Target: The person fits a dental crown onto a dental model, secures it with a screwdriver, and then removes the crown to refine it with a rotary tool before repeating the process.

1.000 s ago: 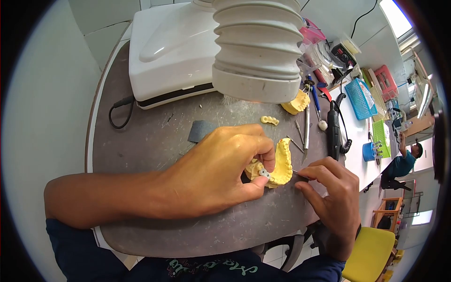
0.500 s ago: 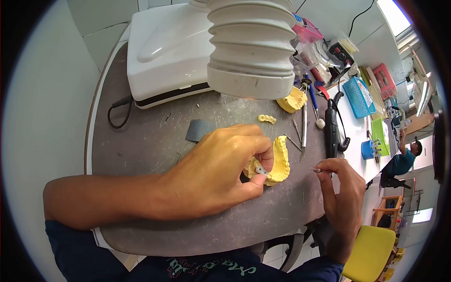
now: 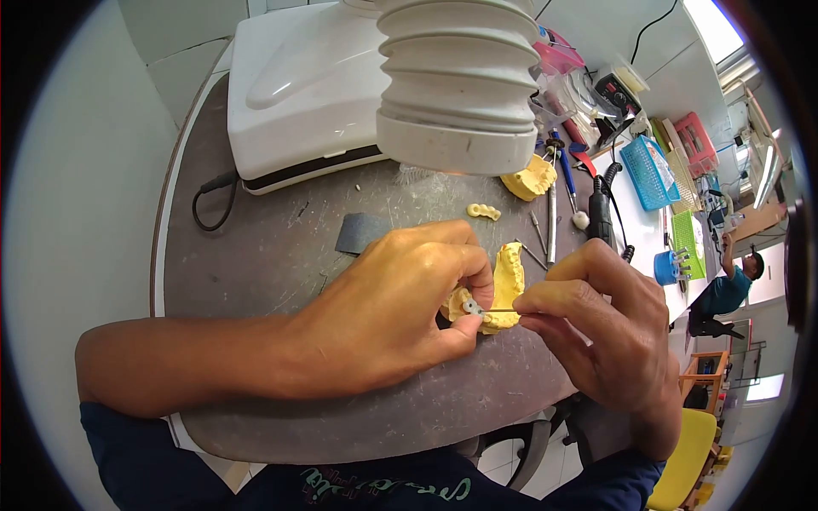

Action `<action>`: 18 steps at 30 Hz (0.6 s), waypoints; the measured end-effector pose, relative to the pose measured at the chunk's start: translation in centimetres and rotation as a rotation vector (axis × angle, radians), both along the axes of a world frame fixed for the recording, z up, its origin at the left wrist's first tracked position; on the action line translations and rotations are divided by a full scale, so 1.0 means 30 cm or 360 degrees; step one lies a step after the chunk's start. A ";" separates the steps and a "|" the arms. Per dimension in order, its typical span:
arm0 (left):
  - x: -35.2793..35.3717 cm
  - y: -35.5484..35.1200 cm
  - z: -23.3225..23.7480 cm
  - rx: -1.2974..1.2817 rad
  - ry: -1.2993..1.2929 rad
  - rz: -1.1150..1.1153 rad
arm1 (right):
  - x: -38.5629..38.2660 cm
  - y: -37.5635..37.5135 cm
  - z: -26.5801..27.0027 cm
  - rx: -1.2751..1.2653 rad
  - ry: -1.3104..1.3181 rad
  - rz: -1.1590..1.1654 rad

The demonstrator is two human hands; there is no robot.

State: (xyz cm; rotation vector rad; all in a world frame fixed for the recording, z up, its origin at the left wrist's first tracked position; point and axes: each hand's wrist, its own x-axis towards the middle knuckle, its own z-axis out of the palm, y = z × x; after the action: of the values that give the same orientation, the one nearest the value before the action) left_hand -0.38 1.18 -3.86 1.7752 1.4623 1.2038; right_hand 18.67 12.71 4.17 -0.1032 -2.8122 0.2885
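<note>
My left hand [image 3: 405, 311] is closed in a pinch over the left arm of a yellow plaster dental cast [image 3: 509, 281]. Between its thumb and fingers shows a small grey-white dental piece [image 3: 471, 308] with a round hole, set against the cast. My right hand [image 3: 605, 328] pinches a thin metal rod-like tool [image 3: 501, 311], held level. The tool's tip points left and meets or nearly meets the small piece; exact contact is too small to tell. The tool's other end is hidden in my fingers.
Beyond the cast lie a tooth-coloured bridge [image 3: 484, 211], dark sandpaper [image 3: 362, 233] and a second cast [image 3: 530, 179]. A white suction hose [image 3: 456, 94] hangs overhead beside a white box [image 3: 307, 94]. A black handpiece [image 3: 601, 217] stands behind my right hand. Another person [image 3: 724, 294] is far right.
My right hand has moved left with the thin metal tool, bringing its tip to the small dental piece. My left hand has stayed in place on the cast.
</note>
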 end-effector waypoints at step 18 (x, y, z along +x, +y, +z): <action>0.003 0.000 -0.001 0.0019 -0.0015 0.0000 | -0.034 -0.008 0.040 0.0170 -0.0114 0.0117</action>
State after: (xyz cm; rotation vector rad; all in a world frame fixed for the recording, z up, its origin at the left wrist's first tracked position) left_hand -0.28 1.19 -3.89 1.7750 1.4524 1.2216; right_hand 17.66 12.48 5.38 0.0137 -2.8999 0.1539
